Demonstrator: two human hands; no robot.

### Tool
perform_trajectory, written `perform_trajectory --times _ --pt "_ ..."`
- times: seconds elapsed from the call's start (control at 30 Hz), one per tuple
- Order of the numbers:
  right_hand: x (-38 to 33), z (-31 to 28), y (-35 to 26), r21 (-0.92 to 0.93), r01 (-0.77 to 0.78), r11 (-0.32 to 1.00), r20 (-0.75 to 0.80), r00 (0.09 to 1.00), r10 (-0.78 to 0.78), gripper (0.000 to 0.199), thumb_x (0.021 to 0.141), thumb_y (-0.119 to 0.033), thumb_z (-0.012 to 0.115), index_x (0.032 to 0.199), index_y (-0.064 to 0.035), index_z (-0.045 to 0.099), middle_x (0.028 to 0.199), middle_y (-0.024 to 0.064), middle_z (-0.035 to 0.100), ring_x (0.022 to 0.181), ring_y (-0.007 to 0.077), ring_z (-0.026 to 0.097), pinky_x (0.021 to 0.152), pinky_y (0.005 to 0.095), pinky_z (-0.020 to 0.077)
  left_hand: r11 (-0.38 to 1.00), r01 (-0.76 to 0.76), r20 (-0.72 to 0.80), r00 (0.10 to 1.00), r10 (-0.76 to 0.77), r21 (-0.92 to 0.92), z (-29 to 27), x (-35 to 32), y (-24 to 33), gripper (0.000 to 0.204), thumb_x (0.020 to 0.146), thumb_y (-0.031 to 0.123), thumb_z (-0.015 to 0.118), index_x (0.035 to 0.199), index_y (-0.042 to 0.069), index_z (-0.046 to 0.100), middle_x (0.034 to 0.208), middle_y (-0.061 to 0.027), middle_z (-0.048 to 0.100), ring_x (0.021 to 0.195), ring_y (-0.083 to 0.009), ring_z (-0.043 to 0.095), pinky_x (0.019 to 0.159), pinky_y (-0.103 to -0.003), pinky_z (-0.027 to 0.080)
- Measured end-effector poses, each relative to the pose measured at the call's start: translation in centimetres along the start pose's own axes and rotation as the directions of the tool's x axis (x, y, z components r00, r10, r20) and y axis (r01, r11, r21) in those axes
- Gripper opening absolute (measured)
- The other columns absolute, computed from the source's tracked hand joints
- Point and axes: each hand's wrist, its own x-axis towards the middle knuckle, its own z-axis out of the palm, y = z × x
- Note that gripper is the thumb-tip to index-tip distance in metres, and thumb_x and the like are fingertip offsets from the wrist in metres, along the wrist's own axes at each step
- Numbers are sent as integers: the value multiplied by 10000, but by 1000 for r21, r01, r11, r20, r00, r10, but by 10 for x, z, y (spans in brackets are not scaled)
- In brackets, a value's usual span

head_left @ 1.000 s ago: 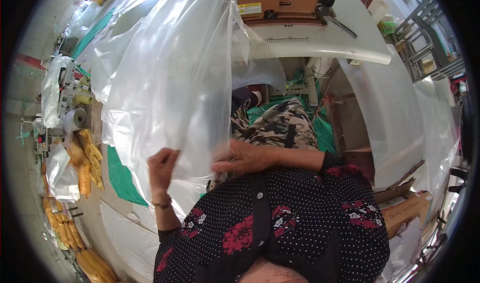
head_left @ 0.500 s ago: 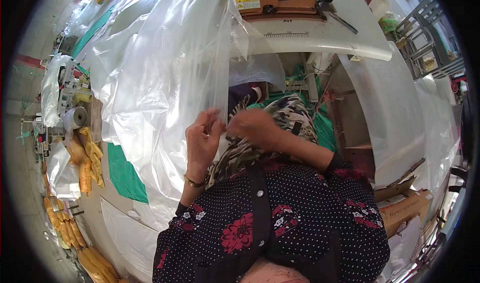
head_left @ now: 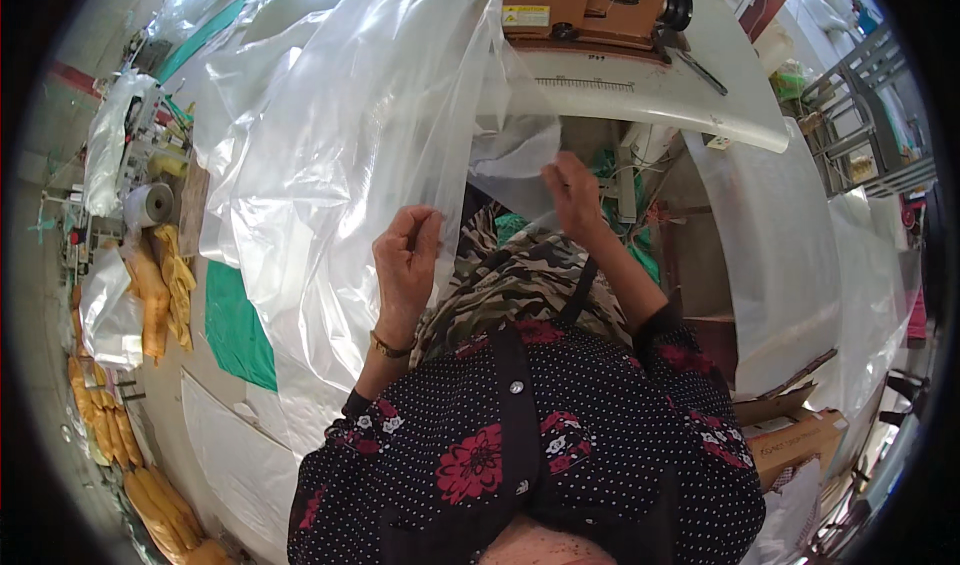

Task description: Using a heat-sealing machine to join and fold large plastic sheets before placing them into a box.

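A large sheet of clear plastic film (head_left: 330,135) hangs in folds from the table on the left and drapes down in front of me. My left hand (head_left: 408,255) is closed in a pinch on the sheet's right-hand edge. Farther right and a little higher, my right hand (head_left: 577,197) pinches the edge of a thinner single-layer flap of the film. The flap spans the space between my hands, below the table edge. At the top, the film's upper edge runs to a brown sewing machine (head_left: 625,5), where its contact is partly cut off by the frame.
Metal tweezers (head_left: 703,72) lie on the white table (head_left: 700,110) beside the machine. More plastic film (head_left: 780,275) hangs at the right, above a cardboard box (head_left: 795,445). Green cloth (head_left: 238,325), a white roll (head_left: 150,205) and yellow bundles (head_left: 160,510) are at the left.
My right hand has moved away from my left, up and to the right, drawing out the flap of film. The left hand stays near the same edge. The view has shifted slightly.
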Motion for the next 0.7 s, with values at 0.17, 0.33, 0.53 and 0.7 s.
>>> perform_trajectory --times 0.17,0.33,0.53,0.7 --pt "-27 -29 -107 69 400 914 292 868 -402 151 914 -134 570 869 6 538 816 200 560 783 398 568 681 455 448 999 -24 42 999 23 35 -4 1 14 85 919 75 614 912 -7 636 656 5 569 594 -39 496 539 -204 402" --pt "-15 -29 -162 294 28 956 458 874 -166 179 908 -115 561 812 9 476 723 187 524 676 400 555 590 445 428 979 -170 82 983 162 110 -2 1 34 68 896 49 633 897 -14 656 659 16 567 594 -35 501 534 -204 409" --pt "-31 -3 -179 281 18 960 556 812 -178 165 881 -109 590 816 9 494 707 197 564 658 380 602 570 440 454 983 -159 130 981 147 88 -5 1 35 79 862 37 637 904 -29 653 755 -129 649 630 -156 610 590 -270 475" --pt "-41 2 -175 242 148 959 577 773 -265 164 859 -105 610 798 -1 498 684 191 582 629 362 611 553 424 476 989 -84 186 981 60 124 -9 0 31 97 879 57 621 929 -23 647 733 -136 639 611 -190 614 574 -284 473"
